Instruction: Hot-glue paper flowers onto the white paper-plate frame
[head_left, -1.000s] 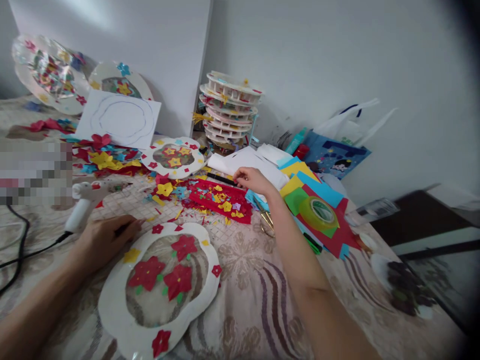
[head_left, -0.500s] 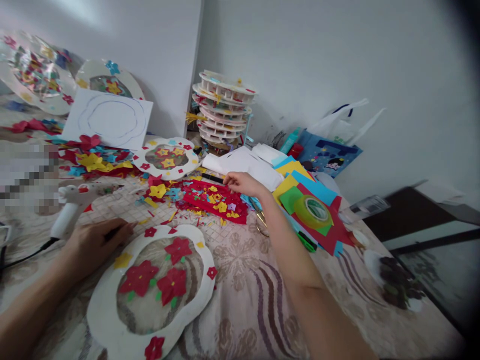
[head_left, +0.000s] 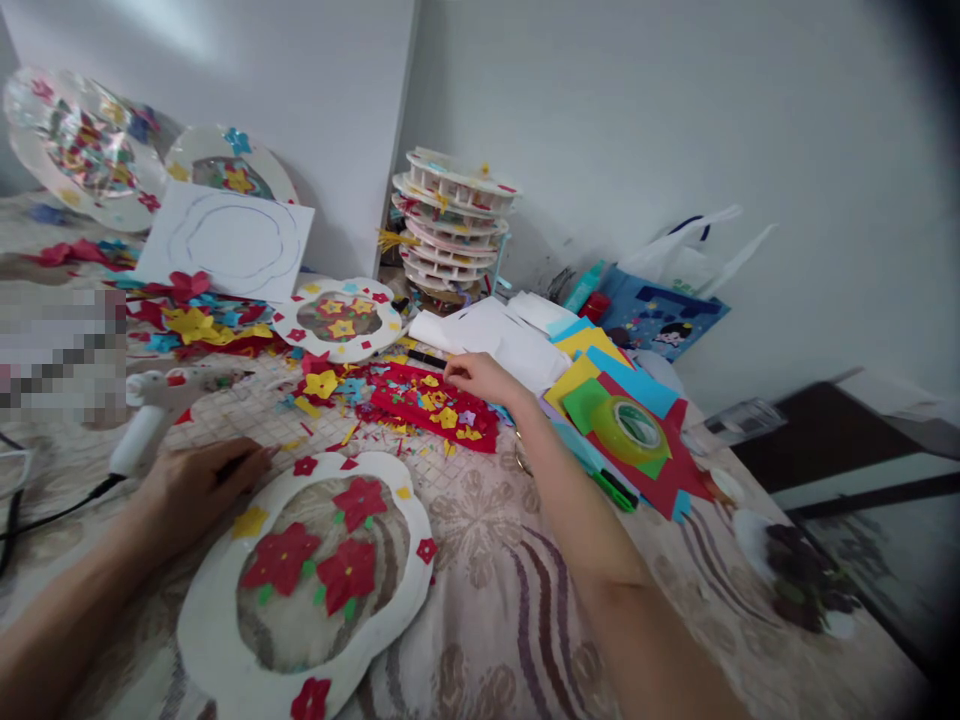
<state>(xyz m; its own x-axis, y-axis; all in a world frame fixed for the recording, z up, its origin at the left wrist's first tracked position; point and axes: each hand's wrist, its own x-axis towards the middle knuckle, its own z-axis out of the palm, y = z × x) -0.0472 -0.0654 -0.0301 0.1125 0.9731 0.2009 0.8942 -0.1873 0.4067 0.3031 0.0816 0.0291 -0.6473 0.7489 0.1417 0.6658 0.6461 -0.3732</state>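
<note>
My right hand (head_left: 480, 378) reaches over the far side of a red paper sheet (head_left: 397, 410) strewn with small yellow and purple paper flowers (head_left: 448, 417). Its fingers are bent down and together; whatever they hold is too small to make out. My left hand (head_left: 199, 488) rests on the tablecloth, with a gap between thumb and fingers and nothing seen in it. Just right of it lies a white scalloped frame (head_left: 409, 590) with a clear middle, bearing red paper flowers (head_left: 346, 570) with green bits and small flowers around its rim.
A white glue gun (head_left: 150, 420) with a cord stands at the left. Coloured paper sheets (head_left: 667, 470), a yellow tape roll (head_left: 630, 430) and a black pen (head_left: 427, 358) lie on the table. Behind are a smaller decorated frame (head_left: 285, 318) and a tiered white model (head_left: 454, 220).
The whole view has shifted slightly, so things sit a little further right and lower. My right hand stays over the red paper, and my left hand rests in the same place.
</note>
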